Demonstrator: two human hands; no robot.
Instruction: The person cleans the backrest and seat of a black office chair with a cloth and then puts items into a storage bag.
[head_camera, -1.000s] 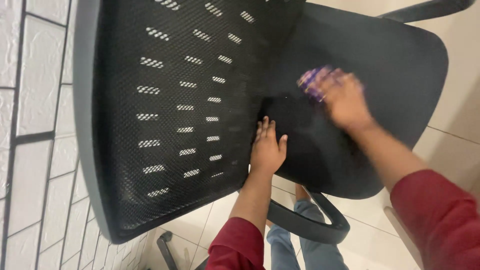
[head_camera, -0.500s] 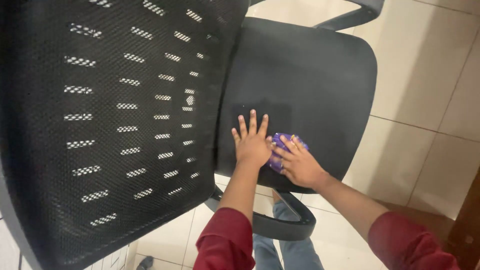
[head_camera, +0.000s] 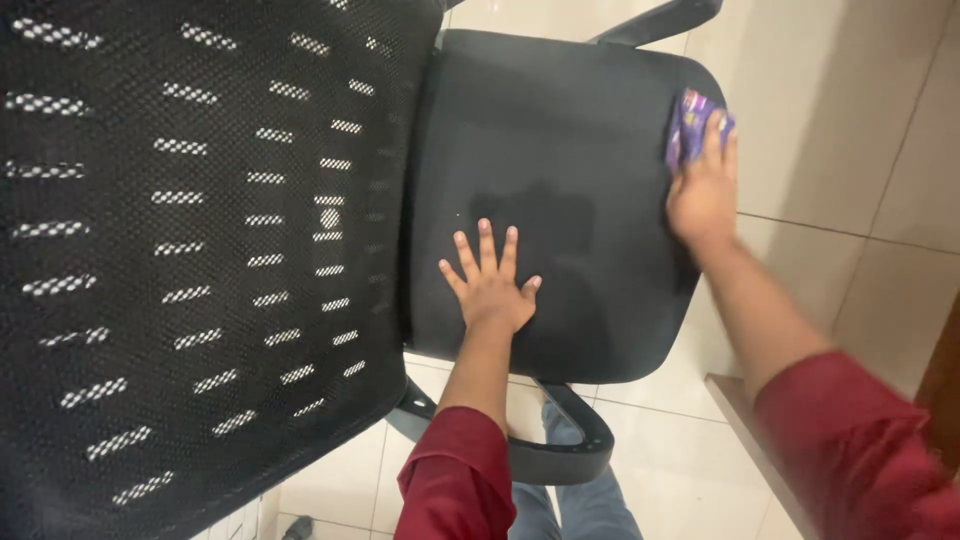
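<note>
Warm, moderately dim indoor light. Soft reflected sheen on floor tiles (head_camera: 840, 120) at upper right. Black chair seat (head_camera: 560, 150) swallows detail, faint darker patches at its middle. Right hand (head_camera: 703, 195) and purple cloth (head_camera: 688, 125) smeared by motion blur; right sleeve (head_camera: 860, 440) soft too. Left hand (head_camera: 487, 285) sharp. Mesh backrest (head_camera: 200, 250) stretched toward left edge by wide lens.

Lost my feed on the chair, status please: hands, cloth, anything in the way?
Left hand flat, fingers spread, on black seat. Right hand presses purple cloth at seat's far edge. Nothing in the way.
</note>
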